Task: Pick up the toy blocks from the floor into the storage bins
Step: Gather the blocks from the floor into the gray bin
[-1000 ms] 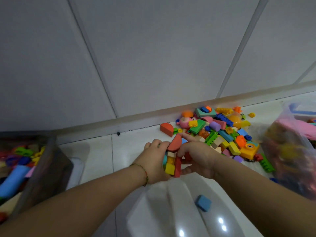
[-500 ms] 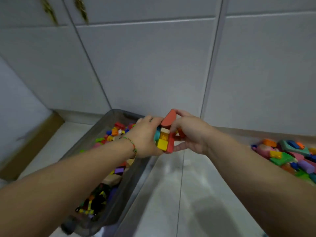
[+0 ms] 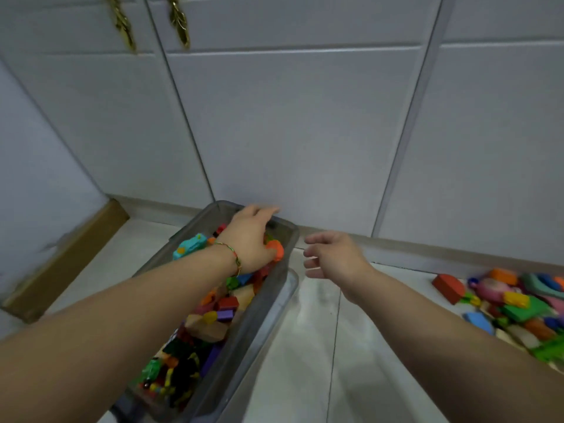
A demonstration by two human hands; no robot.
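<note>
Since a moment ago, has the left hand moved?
Yes: the left hand went from the edge of the storage bin to above the toy blocks inside it.

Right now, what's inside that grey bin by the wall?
Mixed toy blocks: red, purple, yellow, wooden, plus a teal piece. The left arm covers part of the bin; anything beneath is hidden.

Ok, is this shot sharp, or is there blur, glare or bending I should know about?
Head view: motion blur smears the gold handles up top and the brown board at left; the left hand over the storage bin is soft-edged; the wide lens bows the cabinet seams; pale glare lies on the floor tiles beside the bin.
</note>
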